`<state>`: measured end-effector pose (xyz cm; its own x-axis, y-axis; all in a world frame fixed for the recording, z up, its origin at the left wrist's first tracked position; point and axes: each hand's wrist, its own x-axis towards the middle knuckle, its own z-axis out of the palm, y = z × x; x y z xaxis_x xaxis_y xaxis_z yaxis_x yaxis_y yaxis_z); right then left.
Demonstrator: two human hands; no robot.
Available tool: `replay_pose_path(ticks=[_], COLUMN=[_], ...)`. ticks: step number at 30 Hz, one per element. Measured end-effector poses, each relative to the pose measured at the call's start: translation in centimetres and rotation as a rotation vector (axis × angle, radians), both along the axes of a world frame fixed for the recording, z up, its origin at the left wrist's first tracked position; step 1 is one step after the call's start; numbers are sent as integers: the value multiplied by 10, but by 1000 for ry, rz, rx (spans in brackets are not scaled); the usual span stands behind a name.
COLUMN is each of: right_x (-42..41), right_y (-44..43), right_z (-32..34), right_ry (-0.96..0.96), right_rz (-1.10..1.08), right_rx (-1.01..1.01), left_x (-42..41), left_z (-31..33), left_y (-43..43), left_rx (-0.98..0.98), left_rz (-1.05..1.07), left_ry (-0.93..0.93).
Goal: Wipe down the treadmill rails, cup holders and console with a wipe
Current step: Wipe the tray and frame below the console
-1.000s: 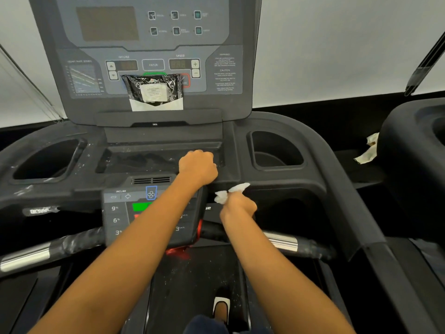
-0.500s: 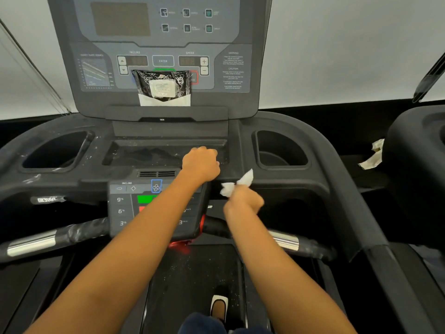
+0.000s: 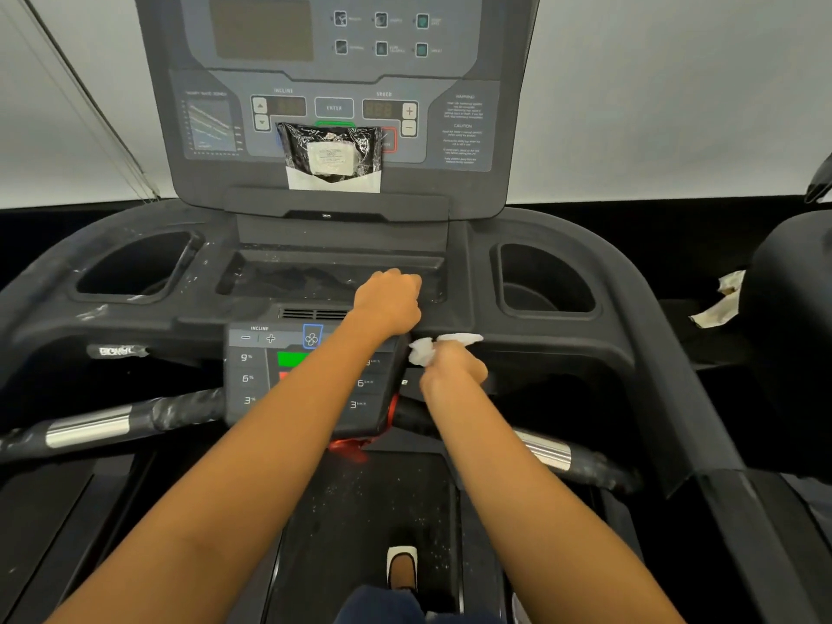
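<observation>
Nearest: white shoe toe (image 3: 402, 561) on the black treadmill belt (image 3: 351, 511). The belt is matt and speckled with pale flecks.

Both bare forearms reach forward over the belt.

Black handlebar (image 3: 180, 409) with brushed-metal sensor sleeves on either side; the black sections are scuffed white.

Small dark grey lower keypad (image 3: 252, 380), flat plastic. Legible: "INCLINE", "−", "+", a fan icon in a blue frame, "9%", "6%", "3%". A green key is partly under the left arm. There is a red glossy part at its lower edge.

Right hand (image 3: 454, 369): fingers clenched round a crumpled white wipe (image 3: 427, 351). The wipe sticks out above the fist and touches the front edge of the black plastic console deck (image 3: 517, 340), just right of the keypad.

Left hand (image 3: 389, 304): fingers curled into a fist on the deck ledge, at the front lip of a shallow rectangular centre tray (image 3: 292, 277). Nothing is seen in its grip.

Two deep black cup holders, left (image 3: 135, 272) and right (image 3: 547, 281). The left rim is dusty and streaked.

Upright grey display console (image 3: 463, 60): "INCLINE", "ENTER", "SPEED", "CAUTION". The fine print is unreadable.

A crinkled black foil packet (image 3: 331, 148) with a white label leans on the display console; its text is too blurred to read.

Far right: a crumpled off-white paper scrap (image 3: 720, 304).
</observation>
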<state>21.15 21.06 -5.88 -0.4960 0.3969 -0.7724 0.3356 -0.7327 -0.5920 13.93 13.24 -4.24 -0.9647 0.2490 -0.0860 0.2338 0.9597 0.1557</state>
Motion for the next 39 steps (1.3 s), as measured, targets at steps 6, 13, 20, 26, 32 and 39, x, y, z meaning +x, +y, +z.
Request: replay_pose_path(ticks=[6, 13, 20, 26, 32, 39], right_x=[-6, -46, -73, -112, -95, -126], right_y=[11, 41, 25, 4, -4, -52], right_z=[0, 38, -14, -2, 6, -6], right_ry=[98, 505, 188, -96, 46, -286], right_rz=[-95, 225, 1213, 1410, 1550, 1429], right_rx=[-215, 1074, 1674, 1630, 1558, 1508], left_x=[-5, -24, -39, -50, -56, -59], left_z=[2, 10, 4, 1, -3, -7], left_y=[-1, -15, -64, -100, -94, -117], left_rx=[5, 110, 181, 234, 257, 304], left_rz=[2, -14, 42, 29, 15, 83], left_ry=[-13, -142, -162, -179, -182, -165])
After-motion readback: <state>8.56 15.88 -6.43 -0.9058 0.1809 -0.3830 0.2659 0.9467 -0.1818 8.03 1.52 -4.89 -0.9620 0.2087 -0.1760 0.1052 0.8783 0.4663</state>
